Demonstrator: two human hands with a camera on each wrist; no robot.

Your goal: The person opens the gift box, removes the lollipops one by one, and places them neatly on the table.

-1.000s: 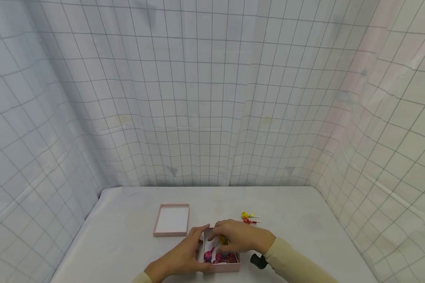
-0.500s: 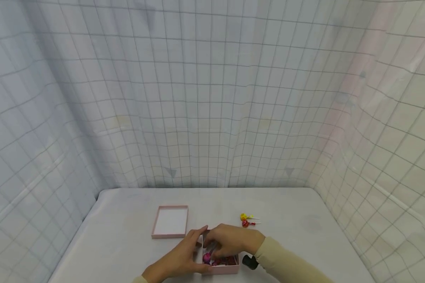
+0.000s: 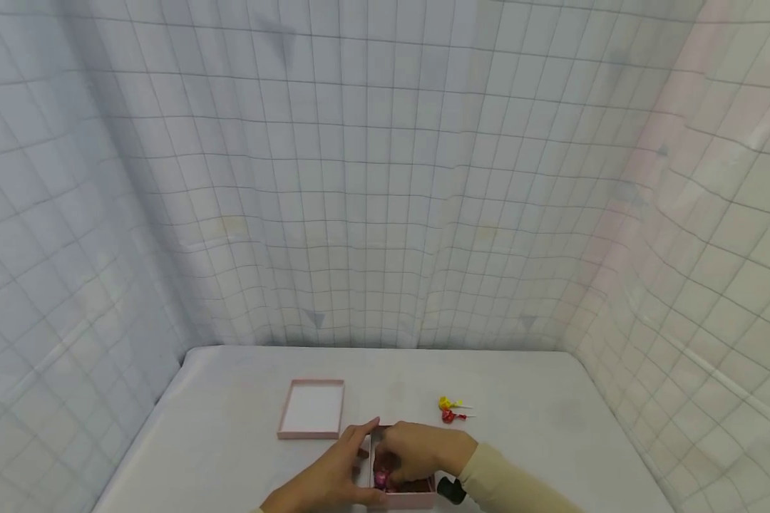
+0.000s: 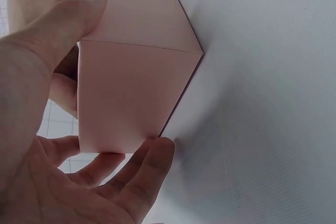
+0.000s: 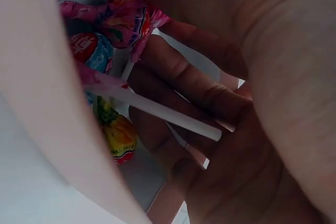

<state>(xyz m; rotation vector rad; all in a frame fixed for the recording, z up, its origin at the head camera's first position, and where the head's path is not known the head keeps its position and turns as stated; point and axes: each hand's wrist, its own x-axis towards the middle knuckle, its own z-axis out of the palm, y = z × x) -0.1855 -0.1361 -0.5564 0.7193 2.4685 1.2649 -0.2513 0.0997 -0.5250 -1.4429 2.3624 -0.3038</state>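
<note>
An uncovered pink box stands near the front of the table, holding several wrapped lollipops. My left hand grips it from the left. In the left wrist view, the thumb presses one face of the box and the fingers lie along another. Inside the box, my right hand reaches down with curled fingers, its thumb and fingers pinching a pink-wrapped lollipop. The right wrist view shows a second pink lollipop, a blue-and-red one, a yellow one and a white stick across the fingers.
A shallow pink lid lies inner side up, behind and left of the box. Behind and right of it, a yellow lollipop and a red lollipop lie side by side on the white table. Gridded white curtains surround the table.
My right hand has gone deeper into the box, its fingers drawing in around the pink lollipop. The left hand keeps its grip on the box. The view has shifted slightly.
</note>
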